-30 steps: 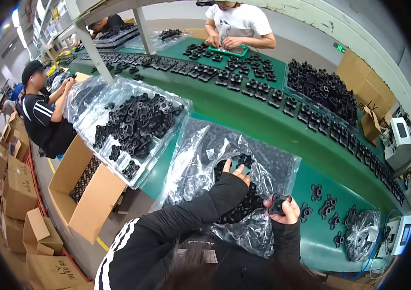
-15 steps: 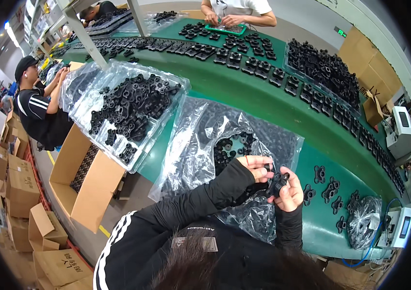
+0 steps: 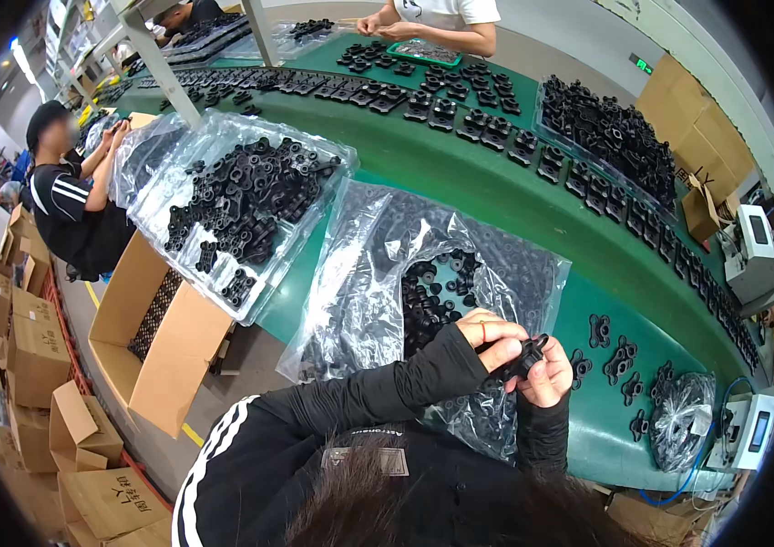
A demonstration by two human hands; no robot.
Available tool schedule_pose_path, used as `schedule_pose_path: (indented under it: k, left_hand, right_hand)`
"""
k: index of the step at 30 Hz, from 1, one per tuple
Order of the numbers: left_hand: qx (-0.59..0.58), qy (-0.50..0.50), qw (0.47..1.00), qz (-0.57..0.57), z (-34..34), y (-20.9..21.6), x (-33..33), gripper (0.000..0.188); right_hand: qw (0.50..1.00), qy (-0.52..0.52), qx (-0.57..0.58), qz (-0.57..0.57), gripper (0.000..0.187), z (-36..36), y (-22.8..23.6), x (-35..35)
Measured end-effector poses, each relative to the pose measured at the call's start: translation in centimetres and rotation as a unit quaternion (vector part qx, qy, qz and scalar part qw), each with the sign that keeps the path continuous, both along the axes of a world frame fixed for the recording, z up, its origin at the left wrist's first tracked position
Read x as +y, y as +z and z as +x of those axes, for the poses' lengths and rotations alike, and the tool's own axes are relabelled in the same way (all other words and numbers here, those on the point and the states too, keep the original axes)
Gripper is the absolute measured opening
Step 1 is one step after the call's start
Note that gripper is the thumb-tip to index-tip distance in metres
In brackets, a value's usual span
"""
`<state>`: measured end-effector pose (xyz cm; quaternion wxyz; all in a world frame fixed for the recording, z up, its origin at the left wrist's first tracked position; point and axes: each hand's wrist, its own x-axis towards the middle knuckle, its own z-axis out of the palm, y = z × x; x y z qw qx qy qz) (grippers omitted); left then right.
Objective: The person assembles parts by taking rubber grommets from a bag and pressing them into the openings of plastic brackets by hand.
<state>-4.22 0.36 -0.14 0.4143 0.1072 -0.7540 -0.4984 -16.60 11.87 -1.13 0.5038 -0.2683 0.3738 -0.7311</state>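
My right hand (image 3: 546,377) grips a black lobed plastic part (image 3: 529,356) in front of my chest, thumb and fingers around its side. My left hand (image 3: 493,337) is closed against the same part, its thumb and fingertips pressed onto the top. Whatever small piece lies under the left fingers is hidden. Just beyond my hands is an open clear plastic bag (image 3: 355,269), with small black round pieces (image 3: 423,301) heaped in its opening. Several more lobed parts (image 3: 622,358) lie on the green bench to the right of my hands.
A clear tray (image 3: 154,214) heaped with black parts stands at left, above an open cardboard box (image 3: 173,365). Rows of black parts (image 3: 546,164) line the green belt (image 3: 460,164). A tied bag (image 3: 686,415) sits at right. Co-workers (image 3: 446,27) work across the belt and at left.
My left hand has moved in from beside the lobed part and now presses on it; the small black round piece in its fingers is now hidden. The co-worker's hands across the belt have shifted left.
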Motion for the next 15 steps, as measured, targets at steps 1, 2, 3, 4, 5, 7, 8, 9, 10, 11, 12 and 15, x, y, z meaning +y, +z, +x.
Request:
schedule_pose_path:
  k: [1, 2, 3, 4, 5, 7, 8, 9, 10, 11, 12, 15]
  left_hand:
    - [-0.018, -0.018, 0.998, 0.058, 0.2, 0.4, 0.1, 0.017]
    - [-0.036, -0.036, 0.992, 0.115, 0.4, 0.8, 0.2, 0.017]
    - [-0.054, -0.054, 0.982, 0.172, 0.6, 1.0, 0.2, 0.016]
    - [-0.053, -0.054, 0.982, 0.172, 0.7, 1.0, 0.1, 0.016]
    - [-0.043, -0.077, 0.967, 0.240, 0.9, 1.1, 0.0, 0.017]
    - [-0.024, -0.123, 0.920, 0.372, 1.0, 1.2, -0.4, 0.020]
    - [-0.015, -0.144, 0.889, 0.435, 1.0, 1.2, -0.5, 0.021]
    - [-0.013, -0.139, 0.890, 0.434, 1.2, 1.1, -0.4, 0.021]
    - [-0.035, -0.110, 0.923, 0.368, 1.3, 0.8, -0.1, 0.021]
    - [-0.055, -0.074, 0.951, 0.295, 1.3, 0.6, 0.0, 0.021]
    - [-0.076, -0.035, 0.972, 0.221, 1.3, 0.3, 0.1, 0.021]
    - [-0.141, -0.086, 0.971, 0.175, 1.1, -0.5, -1.3, 0.025]
  right_hand:
    - [1.000, -0.002, 0.012, 0.008, 0.038, 0.1, 0.2, 0.1]
    - [1.000, -0.005, 0.025, 0.015, 0.038, 0.1, 0.4, 0.1]
    - [0.999, -0.008, 0.037, 0.023, 0.037, 0.2, 0.5, 0.1]
    - [0.999, -0.007, 0.037, 0.023, 0.037, 0.3, 0.6, 0.1]
    - [0.996, -0.024, 0.072, 0.038, 0.038, 0.5, 0.8, 0.0]
    - [0.986, -0.060, 0.141, 0.068, 0.039, 1.0, 1.0, -0.4]
    - [0.978, -0.077, 0.175, 0.083, 0.039, 1.1, 0.9, -0.5]
    - [0.979, -0.072, 0.175, 0.081, 0.039, 1.2, 0.9, -0.6]
    - [0.973, -0.087, 0.194, 0.093, 0.040, 1.4, 0.8, -0.6]
    - [0.967, -0.100, 0.215, 0.099, 0.040, 1.6, 0.6, -0.8]
    - [0.960, -0.109, 0.235, 0.103, 0.041, 1.8, 0.4, -1.0]
    - [0.923, -0.144, 0.334, 0.125, 0.042, 1.0, -1.0, -0.4]
